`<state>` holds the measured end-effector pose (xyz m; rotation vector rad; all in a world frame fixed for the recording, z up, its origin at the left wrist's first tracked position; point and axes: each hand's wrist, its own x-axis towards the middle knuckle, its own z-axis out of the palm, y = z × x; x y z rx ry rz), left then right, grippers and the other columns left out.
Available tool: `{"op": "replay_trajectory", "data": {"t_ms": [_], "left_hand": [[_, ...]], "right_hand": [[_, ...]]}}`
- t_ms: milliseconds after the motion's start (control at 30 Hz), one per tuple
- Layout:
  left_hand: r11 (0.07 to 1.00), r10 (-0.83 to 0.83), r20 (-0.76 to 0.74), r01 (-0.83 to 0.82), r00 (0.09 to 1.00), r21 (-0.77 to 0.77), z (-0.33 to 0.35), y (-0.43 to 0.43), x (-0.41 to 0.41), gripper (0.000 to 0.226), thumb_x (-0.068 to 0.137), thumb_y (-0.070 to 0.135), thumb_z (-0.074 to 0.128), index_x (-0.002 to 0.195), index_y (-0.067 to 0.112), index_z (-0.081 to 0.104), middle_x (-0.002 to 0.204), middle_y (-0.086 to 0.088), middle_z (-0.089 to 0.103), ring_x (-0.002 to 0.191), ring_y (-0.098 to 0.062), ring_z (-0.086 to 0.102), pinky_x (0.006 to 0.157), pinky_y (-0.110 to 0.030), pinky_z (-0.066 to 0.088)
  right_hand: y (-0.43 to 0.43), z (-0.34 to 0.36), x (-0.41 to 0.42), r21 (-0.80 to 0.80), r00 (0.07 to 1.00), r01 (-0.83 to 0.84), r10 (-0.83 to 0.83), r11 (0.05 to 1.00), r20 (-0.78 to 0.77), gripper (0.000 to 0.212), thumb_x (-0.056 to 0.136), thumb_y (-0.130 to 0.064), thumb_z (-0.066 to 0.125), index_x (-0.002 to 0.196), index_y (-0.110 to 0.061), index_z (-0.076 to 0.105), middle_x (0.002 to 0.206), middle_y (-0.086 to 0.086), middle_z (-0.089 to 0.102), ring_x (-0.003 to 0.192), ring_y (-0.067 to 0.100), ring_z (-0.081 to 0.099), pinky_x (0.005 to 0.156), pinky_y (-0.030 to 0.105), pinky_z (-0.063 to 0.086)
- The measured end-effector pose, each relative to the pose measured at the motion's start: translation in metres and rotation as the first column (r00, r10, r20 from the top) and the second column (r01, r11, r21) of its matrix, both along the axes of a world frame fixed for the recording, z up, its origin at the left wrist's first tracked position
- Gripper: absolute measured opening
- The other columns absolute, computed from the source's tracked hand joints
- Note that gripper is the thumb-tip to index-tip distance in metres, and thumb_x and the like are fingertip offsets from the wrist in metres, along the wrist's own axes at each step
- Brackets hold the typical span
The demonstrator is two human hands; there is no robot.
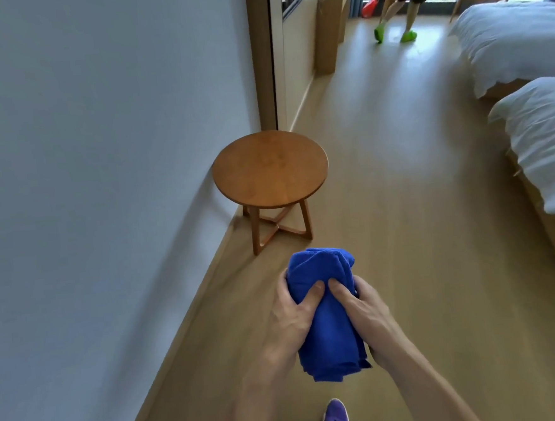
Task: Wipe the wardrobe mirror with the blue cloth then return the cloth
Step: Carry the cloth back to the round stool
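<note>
Blue cloth [325, 305], bunched into a thick roll, was held low in the near centre above the floor [398, 169]. It was gripped from both sides: left hand [289, 311] and right hand [365, 309] each curled round it, thumbs pressed into its upper face. No mirror surface could be made out with certainty.

Judged step: carrying the cloth, either toward the mirror or toward a resting place such as the round table [270, 168] just ahead; which one could not be told. Either way a compact fold would serve best, with the loose corner at the near end tucked in.

Open floor ran as a lane between the wall [101, 157] on the left and two beds [547, 145] on the right. The table's rim jutted into that lane beside the wall, and a second person [403, 4] stood at the far end.
</note>
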<state>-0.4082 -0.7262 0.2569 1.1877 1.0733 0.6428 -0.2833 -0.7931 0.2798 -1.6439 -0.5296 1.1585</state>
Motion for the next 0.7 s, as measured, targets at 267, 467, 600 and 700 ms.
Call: {"op": "replay_trajectory", "data": {"t_ms": [267, 467, 600, 700], "left_hand": [[0.998, 0.064, 0.027, -0.064, 0.998, 0.021, 0.014, 0.032, 0.094, 0.061, 0.08, 0.06, 0.076, 0.133, 0.04, 0.051, 0.12, 0.017, 0.068, 0.103, 0.0, 0.069, 0.087, -0.031, 0.061], [0.998, 0.066, 0.024, -0.066, 0.998, -0.002, 0.013, 0.057, 0.136, 0.054, 0.08, 0.059, 0.078, 0.125, 0.046, 0.053, 0.107, 0.027, 0.069, 0.097, 0.005, 0.069, 0.071, -0.016, 0.057], [0.998, 0.06, 0.009, -0.059, 0.998, -0.011, 0.007, 0.084, 0.16, 0.049, 0.081, 0.057, 0.077, 0.122, 0.049, 0.052, 0.108, 0.027, 0.068, 0.096, 0.009, 0.067, 0.069, -0.012, 0.055], [0.999, 0.046, 0.014, -0.046, 0.999, -0.023, 0.001, 0.11, 0.182, 0.05, 0.083, 0.054, 0.076, 0.126, 0.045, 0.052, 0.116, 0.02, 0.066, 0.097, 0.008, 0.066, 0.073, -0.017, 0.056]], "right_hand": [[0.038, 0.013, 0.097, 0.026, 0.998, -0.058, 0.057, 0.998, 0.014, 0.024, 0.095, -0.046, 0.061, 0.109, -0.028, 0.066, 0.104, -0.004, 0.075, 0.095, 0.017, 0.073, 0.084, 0.043, 0.061], [0.063, 0.011, 0.139, 0.002, 0.999, -0.04, 0.04, 0.999, 0.012, 0.024, 0.095, -0.045, 0.061, 0.109, -0.026, 0.066, 0.106, -0.002, 0.074, 0.097, 0.018, 0.072, 0.086, 0.045, 0.06], [0.088, 0.005, 0.163, -0.007, 0.999, -0.035, 0.035, 0.999, 0.01, 0.023, 0.095, -0.045, 0.061, 0.109, -0.026, 0.066, 0.104, -0.003, 0.074, 0.095, 0.016, 0.072, 0.083, 0.041, 0.061], [0.111, 0.0, 0.183, -0.024, 0.999, -0.029, 0.029, 0.999, 0.032, 0.023, 0.095, -0.045, 0.061, 0.109, -0.027, 0.065, 0.103, -0.004, 0.074, 0.094, 0.015, 0.072, 0.081, 0.037, 0.061]]}}
